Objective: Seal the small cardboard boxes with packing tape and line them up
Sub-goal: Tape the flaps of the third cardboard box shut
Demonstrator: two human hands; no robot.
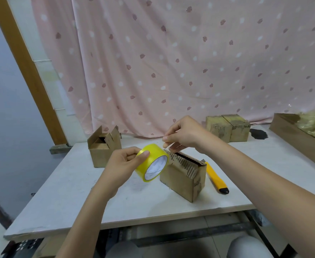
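My left hand [124, 162] grips a yellow roll of packing tape [152, 162] just above the table, thumb on its outer band. My right hand [183, 135] hovers to the roll's upper right, fingertips pinched together as if on the clear tape's loose end; the strip itself is too faint to make out. Right below it stands a small cardboard box [184, 175] with its top flaps slightly parted. An open box [103, 148] with raised flaps stands at the table's left. Two closed boxes [228, 130] sit side by side at the back right.
A yellow utility knife [216, 178] lies to the right of the middle box. A long wooden tray [300, 141] with pale packing filler stands at the far right. The white table [75, 192] ends near my knees. A pink curtain hangs behind.
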